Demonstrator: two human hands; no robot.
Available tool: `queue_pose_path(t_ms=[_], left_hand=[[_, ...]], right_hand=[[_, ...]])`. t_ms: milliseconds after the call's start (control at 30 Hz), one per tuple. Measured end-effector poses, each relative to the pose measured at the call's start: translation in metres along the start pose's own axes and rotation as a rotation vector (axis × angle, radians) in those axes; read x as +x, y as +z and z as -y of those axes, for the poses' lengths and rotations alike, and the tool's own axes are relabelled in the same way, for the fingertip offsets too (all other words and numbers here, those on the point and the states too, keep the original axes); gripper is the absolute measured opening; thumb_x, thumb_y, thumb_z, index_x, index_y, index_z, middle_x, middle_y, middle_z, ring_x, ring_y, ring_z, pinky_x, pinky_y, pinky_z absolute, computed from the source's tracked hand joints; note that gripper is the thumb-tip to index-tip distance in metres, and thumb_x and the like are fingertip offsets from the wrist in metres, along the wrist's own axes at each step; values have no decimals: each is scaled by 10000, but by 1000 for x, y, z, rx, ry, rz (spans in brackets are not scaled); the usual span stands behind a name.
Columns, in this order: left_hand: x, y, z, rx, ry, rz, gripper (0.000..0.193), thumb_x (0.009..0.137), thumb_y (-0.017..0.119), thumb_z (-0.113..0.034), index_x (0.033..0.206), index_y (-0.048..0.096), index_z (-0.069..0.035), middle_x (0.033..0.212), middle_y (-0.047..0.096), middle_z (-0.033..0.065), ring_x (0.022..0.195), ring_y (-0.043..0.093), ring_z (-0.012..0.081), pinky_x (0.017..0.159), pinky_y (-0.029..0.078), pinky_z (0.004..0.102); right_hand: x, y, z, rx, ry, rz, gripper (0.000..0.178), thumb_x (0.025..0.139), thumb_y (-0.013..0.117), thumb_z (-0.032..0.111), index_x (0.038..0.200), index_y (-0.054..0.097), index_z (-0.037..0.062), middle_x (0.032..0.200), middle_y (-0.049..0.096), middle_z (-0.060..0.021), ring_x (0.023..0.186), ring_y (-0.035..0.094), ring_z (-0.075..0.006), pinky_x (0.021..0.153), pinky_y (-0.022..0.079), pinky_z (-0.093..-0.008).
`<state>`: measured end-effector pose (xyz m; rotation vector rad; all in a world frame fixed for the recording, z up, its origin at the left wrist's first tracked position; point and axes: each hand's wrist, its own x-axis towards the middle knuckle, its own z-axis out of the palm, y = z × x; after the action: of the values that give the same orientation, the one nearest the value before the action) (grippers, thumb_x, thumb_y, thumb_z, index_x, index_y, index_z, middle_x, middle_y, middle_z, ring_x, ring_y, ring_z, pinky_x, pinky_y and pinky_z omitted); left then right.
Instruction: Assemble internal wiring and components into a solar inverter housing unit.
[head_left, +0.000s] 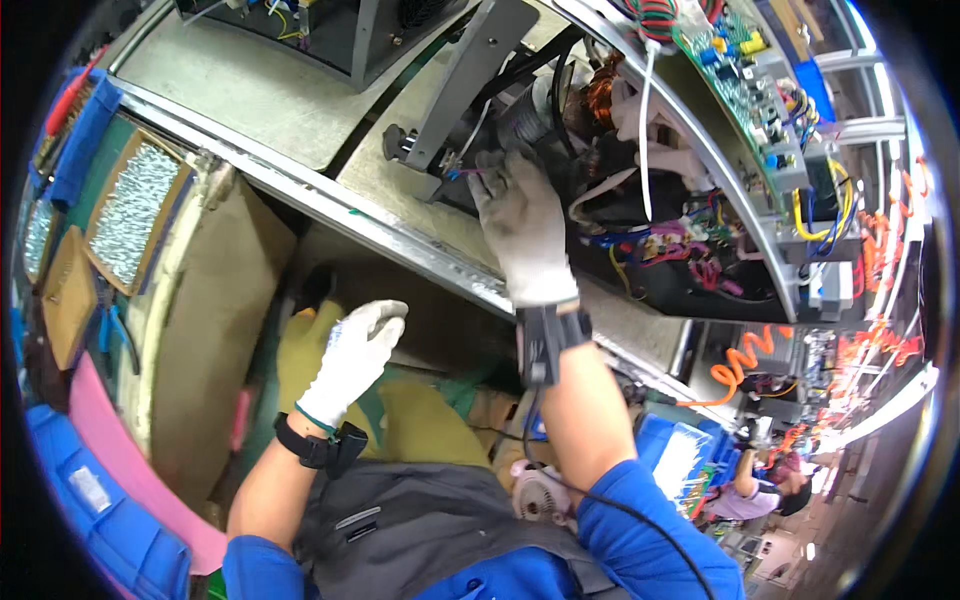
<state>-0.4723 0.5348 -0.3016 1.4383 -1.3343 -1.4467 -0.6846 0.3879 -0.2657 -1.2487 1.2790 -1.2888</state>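
My right hand (522,225), in a greyish-white glove, reaches into an open machine chassis (690,300) on the bench. Its fingers are bent together beside a grey metal upright (465,85). A thin blue-and-pink piece (464,173), perhaps a wire end, shows at the fingertips; what they grip is partly hidden. Beyond the fingers sit a grey cylindrical part (530,112) and a copper coil (601,92). My left hand (355,355), in a white glove, hangs in front of the bench edge, fingers loosely curled and apart, with nothing visible in it.
A white cable tie (647,130) sticks out by the chassis rim. Across its top lies a green circuit board (735,100). At left are a tray of small screws (137,210), pliers (122,335) and a blue bin (100,500). An orange coiled hose (740,370) hangs right; a co-worker (755,495) is farther off.
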Motion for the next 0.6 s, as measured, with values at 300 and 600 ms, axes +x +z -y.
queue_pose_path(t_ms=[300,600], left_hand=[[97,50,-92,185,701,-199,468,848,571,-63,1315,566,-54,1257,620,169,1091,614,331,938,474,457],[116,43,-73,593,712,-52,128,830,636,-195,918,714,-145,1028,661,52,913,663,232,758,533,399]], right_hand=[[-38,-18,33,132,-21,-24,395,994,608,80,1380,539,28,1215,631,-63,1037,588,-111,956,492,-288],[-62,-42,75,-1057,116,240,309,949,587,66,1243,682,53,1059,740,-128,878,724,-238,764,558,-311]])
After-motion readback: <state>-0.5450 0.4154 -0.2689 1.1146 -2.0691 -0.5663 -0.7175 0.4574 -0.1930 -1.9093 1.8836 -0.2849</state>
